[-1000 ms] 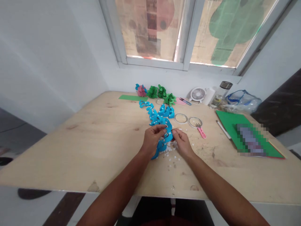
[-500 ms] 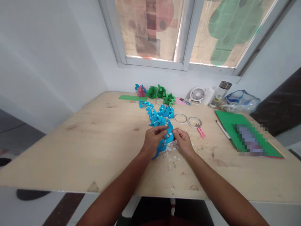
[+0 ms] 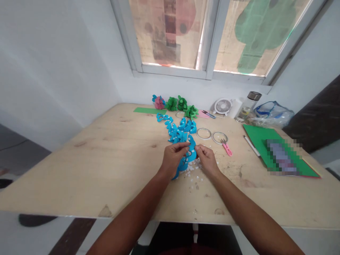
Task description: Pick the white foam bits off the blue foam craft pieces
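Observation:
A wavy blue paper cutout with small white squares on it is held up between my hands. My left hand pinches its left side between thumb and fingers. On the opposite edge, my right hand grips it with closed fingertips. More blue paper hangs or lies below my left hand, partly hidden by it. Just beyond my hands are several blue paper pieces bearing white squares. Tiny white scraps are scattered on the wooden table under my hands.
Two tape rolls and pink thread snips lie right of the blue pieces. Behind stand green paper flowers, a pink one, a small fan and a bottle. Green sheets and a white pen lie at right.
Both hands keep their grip in nearly the same place. The blue paper cutout between them has shifted very slightly.

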Tool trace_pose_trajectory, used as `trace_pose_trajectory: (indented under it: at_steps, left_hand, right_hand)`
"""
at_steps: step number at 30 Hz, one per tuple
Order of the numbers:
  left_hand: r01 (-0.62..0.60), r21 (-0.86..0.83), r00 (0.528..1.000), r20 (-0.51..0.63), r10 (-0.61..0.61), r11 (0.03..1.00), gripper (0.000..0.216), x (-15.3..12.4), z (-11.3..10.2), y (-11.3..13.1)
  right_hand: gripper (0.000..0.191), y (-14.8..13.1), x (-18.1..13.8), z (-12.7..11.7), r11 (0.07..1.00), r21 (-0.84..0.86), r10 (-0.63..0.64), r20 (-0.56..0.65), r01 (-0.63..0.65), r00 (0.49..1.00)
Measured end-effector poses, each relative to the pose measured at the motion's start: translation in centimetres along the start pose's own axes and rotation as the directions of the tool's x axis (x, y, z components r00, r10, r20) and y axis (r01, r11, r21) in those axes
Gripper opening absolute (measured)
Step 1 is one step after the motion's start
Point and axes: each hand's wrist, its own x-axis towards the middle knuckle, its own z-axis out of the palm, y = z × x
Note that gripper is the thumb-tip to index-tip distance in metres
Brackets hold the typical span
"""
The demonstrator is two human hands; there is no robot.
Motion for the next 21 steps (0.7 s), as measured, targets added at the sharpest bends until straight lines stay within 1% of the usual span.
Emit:
trace_pose_trajectory:
  at_steps: [13, 18, 21]
  left_hand:
    - [-0.028, 0.026, 1.0, -0.003, 0.028, 0.999, 0.018, 0.01, 0.04, -0.12]
    - [-0.055, 0.062, 0.998, -0.007, 0.056, 0.997, 0.018, 0.07, 0.01, -0.17]
    - [-0.073, 0.099, 0.997, 0.002, 0.073, 0.992, 0.018, 0.05, 0.03, -0.34]
  right_hand:
    - [0.038, -0.26, -0.1, -0.07, 0.999, -0.049, -0.004, -0.019, 0.003, 1.0]
    - [0.028, -0.29, 0.01, 0.05, 1.0, 0.006, -0.009, -0.049, 0.009, 0.999]
    - [0.025, -0.41, 0.07, 0.09, 0.999, 0.054, -0.002, -0.062, 0.006, 0.998]
